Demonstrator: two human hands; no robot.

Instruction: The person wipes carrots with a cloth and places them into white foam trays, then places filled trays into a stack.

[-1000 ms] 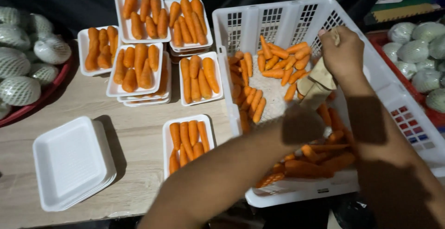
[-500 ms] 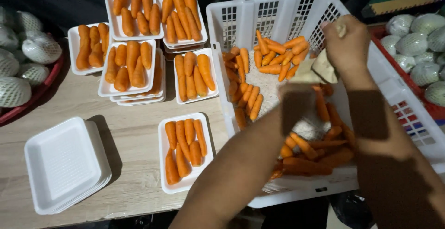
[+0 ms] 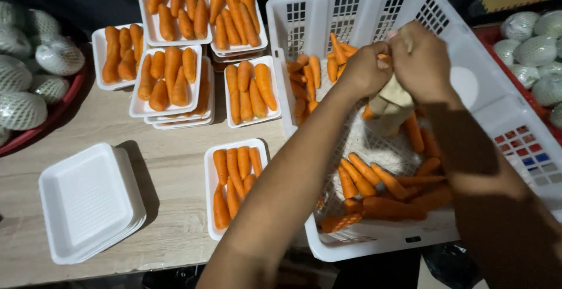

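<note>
Left hand (image 3: 366, 69): grip pinched on a carrot (image 3: 383, 58) over the crate (image 3: 497, 119).
Right hand (image 3: 422, 60): just beside, grip closed on a pale cloth (image 3: 393, 97) hanging below.
Carrot: mostly hidden, orange, blunt.
Handling: likely stiff, light, smooth; best taken mid-length.
Left of grip: tray (image 3: 212, 175) on bench (image 3: 170, 178).

The right hand (image 3: 422, 60) and left hand (image 3: 366, 69) hide what they grip; net-wrapped produce (image 3: 535, 49) runs past the right edge.
</note>
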